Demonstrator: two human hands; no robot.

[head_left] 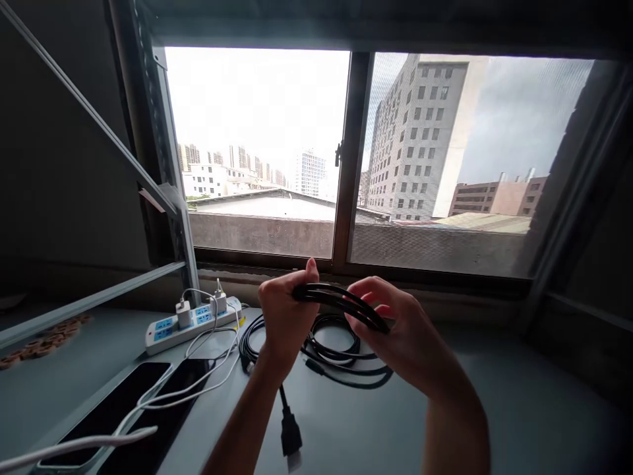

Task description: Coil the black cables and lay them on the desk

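Observation:
A bundle of black cable [341,300] is stretched in a loose arc between my two hands above the table. My left hand [289,303] is closed around one end of the bundle, thumb pointing up. At the other end, the curled fingers of my right hand [395,323] grip the loops. Below my left wrist dangles a black plug with a flat metal tip [291,432]; its exact type is hard to make out. Behind and beneath my hands, another coiled black cable [336,353] lies on the table, with more black loops [251,336] to its left.
A white power strip [198,323] with two chargers stands at the back left, white cords running from it. Two dark flat devices [109,409] lie at the front left of the grey table [366,429]. Metal shelf posts [185,244] frame a window [341,165].

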